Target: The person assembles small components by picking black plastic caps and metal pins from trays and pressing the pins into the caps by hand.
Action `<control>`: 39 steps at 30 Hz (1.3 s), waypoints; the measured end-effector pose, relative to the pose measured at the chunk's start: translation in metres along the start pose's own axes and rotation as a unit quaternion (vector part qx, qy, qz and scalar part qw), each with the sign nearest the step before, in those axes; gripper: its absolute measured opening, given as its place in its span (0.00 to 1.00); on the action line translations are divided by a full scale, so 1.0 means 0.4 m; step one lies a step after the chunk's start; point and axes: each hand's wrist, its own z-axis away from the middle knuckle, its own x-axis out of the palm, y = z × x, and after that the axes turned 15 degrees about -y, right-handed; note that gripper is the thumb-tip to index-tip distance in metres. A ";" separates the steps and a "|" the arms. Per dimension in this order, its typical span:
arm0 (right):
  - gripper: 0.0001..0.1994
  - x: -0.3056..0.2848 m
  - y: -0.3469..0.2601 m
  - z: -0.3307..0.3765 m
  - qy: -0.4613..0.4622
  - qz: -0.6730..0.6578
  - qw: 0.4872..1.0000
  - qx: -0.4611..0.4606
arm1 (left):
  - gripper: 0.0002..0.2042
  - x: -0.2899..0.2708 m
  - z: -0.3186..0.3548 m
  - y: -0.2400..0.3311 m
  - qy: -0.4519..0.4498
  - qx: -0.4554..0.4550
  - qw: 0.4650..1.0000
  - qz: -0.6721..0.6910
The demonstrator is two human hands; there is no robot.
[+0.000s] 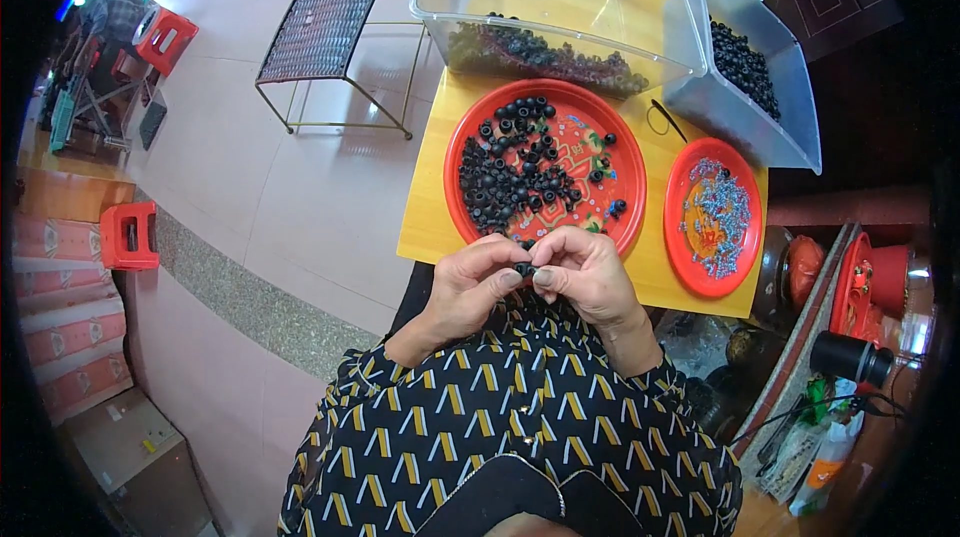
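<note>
A small black piece [523, 269] is held just over the near edge of a big red tray [455, 167]. It is dark, smooth and a bit shiny. The fingers cover most of it, so its full shape cannot be seen. The fingers of the left hand [462, 289] pinch it from one side. The fingers of the right hand [597, 289] pinch at it from the other side, and the two hands almost meet. I cannot tell if the right fingers have something tiny too.

In the tray lie lots of black pieces [490, 199], mostly on its left side. Many are round like beads, and some have a hole in them. The tray sits on a yellow worktop [425, 212]. To its right, a smaller red tray [674, 237] holds many tiny silvery-blue bits [725, 209]. Behind them stands a clear plastic bin [560, 7] with more black pieces inside.
</note>
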 end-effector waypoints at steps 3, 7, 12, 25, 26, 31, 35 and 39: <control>0.09 0.002 -0.001 -0.001 -0.029 -0.073 0.996 0.033 | 0.06 -0.003 -0.004 0.001 -0.020 0.074 0.990 -0.115; 0.10 -0.001 -0.010 0.001 -0.077 -0.112 0.989 0.064 | 0.07 -0.009 -0.010 0.009 -0.060 0.120 0.977 -0.168; 0.10 0.003 -0.002 0.014 -0.103 -0.131 0.984 0.061 | 0.07 -0.006 -0.013 0.011 -0.077 0.136 0.970 -0.188; 0.08 0.003 -0.019 0.013 -0.074 -0.127 0.986 0.082 | 0.10 0.004 -0.019 0.010 -0.049 0.088 0.985 -0.140; 0.09 0.000 -0.034 0.015 -0.057 -0.084 0.992 0.080 | 0.13 0.009 -0.014 0.009 -0.015 0.061 0.993 -0.099; 0.13 -0.079 -0.208 0.035 0.092 0.162 0.978 -0.093 | 0.13 -0.037 0.000 0.000 0.035 0.090 0.976 -0.198; 0.11 -0.209 -0.376 0.068 0.163 0.015 0.949 -0.271 | 0.10 -0.034 -0.023 0.011 0.039 0.070 0.958 -0.275; 0.10 -0.190 -0.301 0.039 0.223 0.232 0.936 -0.140 | 0.11 -0.032 -0.054 0.009 0.035 0.103 0.903 -0.416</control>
